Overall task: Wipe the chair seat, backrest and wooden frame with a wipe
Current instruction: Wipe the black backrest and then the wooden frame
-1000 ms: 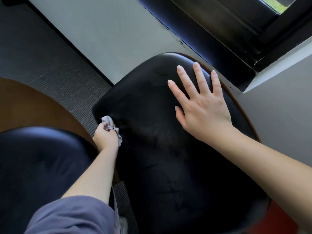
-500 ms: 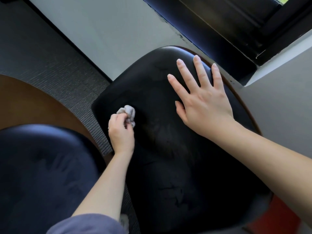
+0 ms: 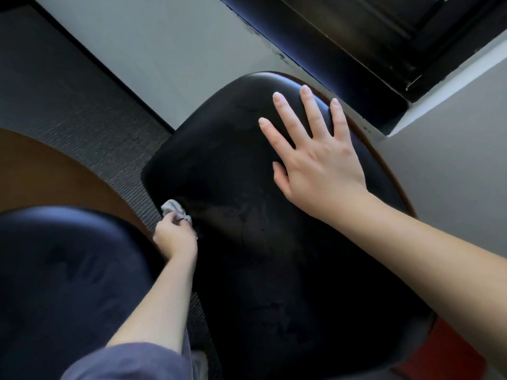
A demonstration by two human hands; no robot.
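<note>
I see the left hand (image 3: pixel 175 237) pinching the crumpled wipe (image 3: pixel 172 208) against the left edge of the black chair cushion (image 3: pixel 260 256). The right hand (image 3: pixel 321 165) lies flat on its far part, fingers straight and spread.

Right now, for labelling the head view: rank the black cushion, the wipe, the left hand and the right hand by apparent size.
1. black cushion
2. right hand, spread flat on the cushion
3. left hand, curled, so it looks smaller
4. wipe, bunched, partly hidden in that hand
</note>
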